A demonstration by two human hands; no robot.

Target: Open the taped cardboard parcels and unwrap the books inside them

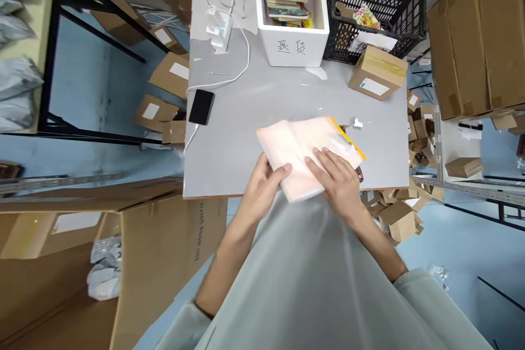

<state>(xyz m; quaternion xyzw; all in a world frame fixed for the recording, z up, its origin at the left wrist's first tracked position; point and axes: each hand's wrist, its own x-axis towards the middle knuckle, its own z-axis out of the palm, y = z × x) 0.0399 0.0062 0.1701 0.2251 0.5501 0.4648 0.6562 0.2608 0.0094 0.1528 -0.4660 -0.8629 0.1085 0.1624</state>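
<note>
A pale pink plastic mailer bag (301,147) with an orange-yellow edge lies folded at the near edge of the grey table (254,104). My left hand (264,178) grips the bag's near left corner, fingers curled over it. Spread fingers of my right hand (338,175) lie flat on top of the bag, pressing it down. Something dark and red peeks out under the bag by my right hand.
On the table: a black phone (201,106) on a white cable, a power strip (219,30), a white box of books (293,8), a black crate (377,5), a taped cardboard box (377,72). Cardboard boxes (123,251) crowd the floor at left and right.
</note>
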